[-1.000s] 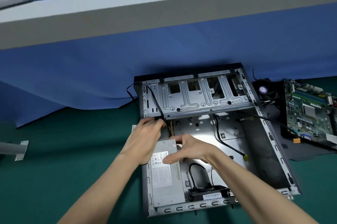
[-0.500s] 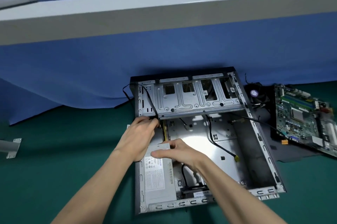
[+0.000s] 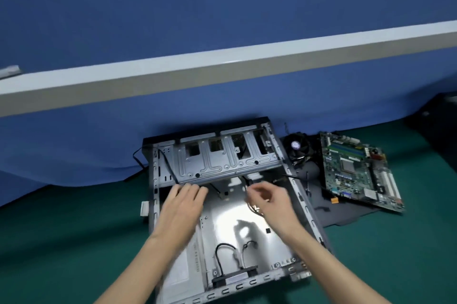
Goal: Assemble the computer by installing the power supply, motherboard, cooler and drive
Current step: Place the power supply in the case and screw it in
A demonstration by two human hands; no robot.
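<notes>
Lets go of grey metal power supply box (image 3: 188,276), now seated in open silver case's (image 3: 154,195) near-left corner. Spreads left hand (image 3: 183,207) grip flat just past it. Shifts right hand (image 3: 269,198) over to loose black cables (image 3: 247,180), grip curled, can't tell if pinching anything. Probably clearing wires before the motherboard.

The counter (image 3: 61,242) is covered in a dark green surface. Along its far side a blue cloth (image 3: 74,160) hangs down and spreads onto the green, its edge curving forward at the left. A computer case (image 3: 212,165) lies on its side near the middle, open side up and turned slightly clockwise. A black cable (image 3: 136,158) loops out from its far left corner onto the counter. A small white piece (image 3: 144,207) lies just beside the case's left wall. To the right of the case a dark grey mat (image 3: 346,214) lies flat, its edge meeting the case. At the far right edge sits a dark shape (image 3: 440,115), too dim to identify.
</notes>
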